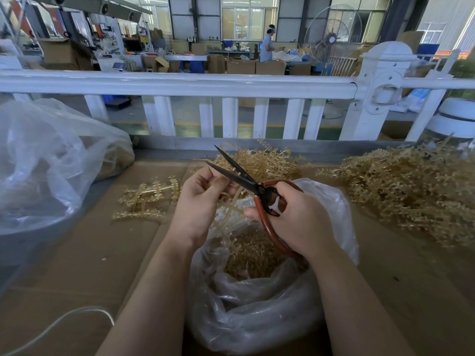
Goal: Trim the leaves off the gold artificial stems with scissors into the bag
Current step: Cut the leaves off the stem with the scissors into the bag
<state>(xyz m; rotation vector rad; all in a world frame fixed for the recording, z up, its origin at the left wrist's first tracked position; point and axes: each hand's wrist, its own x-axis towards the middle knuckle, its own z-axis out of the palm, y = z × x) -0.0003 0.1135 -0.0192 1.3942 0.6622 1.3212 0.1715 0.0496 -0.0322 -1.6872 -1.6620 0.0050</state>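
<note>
Head view: right hand (295, 217) grips scissors (246, 181) (blades spread), left hand (203, 201) pinches stem (232, 201) above bag (331, 201).

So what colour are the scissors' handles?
Reddish-brown handles on the scissors, blades dark; the head view shows them, in the right hand.

White railing (180, 84) across the far edge of the cardboard-covered table (77, 253), large clear plastic sack (46, 160) left below the railing, white cable (59, 322) near the table's front, standing fan (331, 37), cardboard boxes (241, 66) and a person (267, 44) beyond the railing
</note>
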